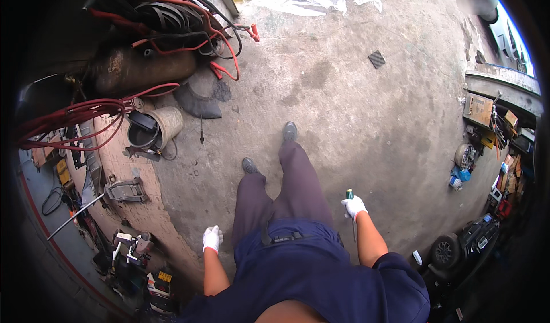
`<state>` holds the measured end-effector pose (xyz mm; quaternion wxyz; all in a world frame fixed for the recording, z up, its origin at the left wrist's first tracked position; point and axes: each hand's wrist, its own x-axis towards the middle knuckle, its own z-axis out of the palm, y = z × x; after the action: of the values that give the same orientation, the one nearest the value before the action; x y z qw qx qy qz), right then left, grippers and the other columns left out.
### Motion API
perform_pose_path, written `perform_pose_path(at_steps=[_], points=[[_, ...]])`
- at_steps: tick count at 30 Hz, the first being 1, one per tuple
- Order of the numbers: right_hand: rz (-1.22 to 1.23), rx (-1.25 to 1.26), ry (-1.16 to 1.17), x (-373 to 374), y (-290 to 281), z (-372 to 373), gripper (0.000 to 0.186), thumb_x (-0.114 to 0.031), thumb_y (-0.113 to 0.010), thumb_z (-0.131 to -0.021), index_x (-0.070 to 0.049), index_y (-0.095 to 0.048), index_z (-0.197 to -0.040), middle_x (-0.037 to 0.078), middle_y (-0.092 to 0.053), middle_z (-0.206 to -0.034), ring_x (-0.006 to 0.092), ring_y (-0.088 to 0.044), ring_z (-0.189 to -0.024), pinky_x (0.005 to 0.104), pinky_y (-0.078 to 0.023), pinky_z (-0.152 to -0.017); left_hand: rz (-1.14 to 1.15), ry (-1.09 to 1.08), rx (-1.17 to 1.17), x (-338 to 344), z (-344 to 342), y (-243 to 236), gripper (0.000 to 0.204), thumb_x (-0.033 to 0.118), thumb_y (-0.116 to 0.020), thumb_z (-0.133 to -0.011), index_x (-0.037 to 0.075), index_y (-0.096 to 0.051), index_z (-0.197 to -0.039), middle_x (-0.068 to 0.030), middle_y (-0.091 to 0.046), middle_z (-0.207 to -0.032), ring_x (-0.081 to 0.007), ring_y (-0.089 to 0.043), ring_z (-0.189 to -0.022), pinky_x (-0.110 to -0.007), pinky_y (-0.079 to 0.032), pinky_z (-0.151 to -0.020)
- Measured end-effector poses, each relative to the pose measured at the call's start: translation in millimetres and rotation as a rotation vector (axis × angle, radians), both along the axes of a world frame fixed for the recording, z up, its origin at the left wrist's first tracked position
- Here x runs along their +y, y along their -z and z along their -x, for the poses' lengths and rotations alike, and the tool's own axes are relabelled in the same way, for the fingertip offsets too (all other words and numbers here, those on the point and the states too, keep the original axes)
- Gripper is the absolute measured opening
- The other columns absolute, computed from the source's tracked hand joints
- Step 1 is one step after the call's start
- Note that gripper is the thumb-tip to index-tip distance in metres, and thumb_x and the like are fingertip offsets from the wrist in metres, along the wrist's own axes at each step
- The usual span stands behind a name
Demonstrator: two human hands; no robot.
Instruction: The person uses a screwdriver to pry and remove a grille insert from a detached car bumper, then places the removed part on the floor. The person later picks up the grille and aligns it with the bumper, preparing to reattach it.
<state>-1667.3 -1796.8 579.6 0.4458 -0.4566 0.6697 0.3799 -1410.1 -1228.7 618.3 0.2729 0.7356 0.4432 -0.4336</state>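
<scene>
My right hand (pixel 354 206), in a white glove, is closed round a screwdriver (pixel 349 194) at my right side. Its green handle sticks out above the fist, and a thin shaft shows below the hand. On the other side, my left hand (pixel 212 238) hangs beside my thigh, also gloved in white. Its fingers are loosely curled, and I see nothing in them. Both hands are apart from the things around me.
Left of me are a bucket (pixel 169 123), a floor jack (pixel 127 190), looped red hoses (pixel 74 119) and a rusty tank (pixel 143 71) below red and black cables. A dark square pad (pixel 376 59) lies ahead. Tools and a wooden box (pixel 478 108) line the right side, with a wheel (pixel 444 251) nearer.
</scene>
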Motion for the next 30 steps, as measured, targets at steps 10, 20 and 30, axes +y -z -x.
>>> perform_pose_path(at_steps=[10, 20, 30], points=[[0.005, -0.065, -0.438, -26.8, 35.1, -84.8, 0.029, -0.027, -0.074, -0.088, 0.000, -0.073, -0.097, 0.020, -0.073, -0.082, 0.0323, -0.072, -0.070, 0.0443, -0.057, -0.065, 0.104, -0.077, -0.475, -42.8, -11.9, -59.2, 0.027, 0.025, -0.062, -0.108, 0.004, -0.065, -0.125, -0.0056, -0.071, -0.106, -0.0132, -0.066, -0.087, -0.031, -0.057, -0.079], [0.124, -0.341, -0.829, 52.3, 42.8, -175.0, 0.039, -0.030, -0.069, -0.085, 0.001, -0.071, -0.108, 0.029, -0.074, -0.104, 0.0421, -0.073, -0.103, 0.0455, -0.056, -0.091, 0.223, -0.632, -0.201, 114.6, 302.0, -1.5, 0.018, 0.029, -0.059, -0.105, 0.014, -0.067, -0.111, -0.0052, -0.068, -0.098, -0.0217, -0.064, -0.079, -0.039, -0.054, -0.070], [-0.218, -0.050, -0.988, 165.4, 63.5, -39.5, 0.024, -0.028, -0.076, -0.095, -0.004, -0.071, -0.100, 0.014, -0.068, -0.086, 0.0277, -0.065, -0.073, 0.0522, -0.057, -0.070, 0.412, -1.424, -0.114, 215.1, 456.9, 135.3, 0.039, 0.041, -0.047, -0.109, 0.018, -0.046, -0.077, -0.0006, -0.037, -0.060, -0.0201, -0.036, -0.045, -0.038, -0.032, -0.045]])
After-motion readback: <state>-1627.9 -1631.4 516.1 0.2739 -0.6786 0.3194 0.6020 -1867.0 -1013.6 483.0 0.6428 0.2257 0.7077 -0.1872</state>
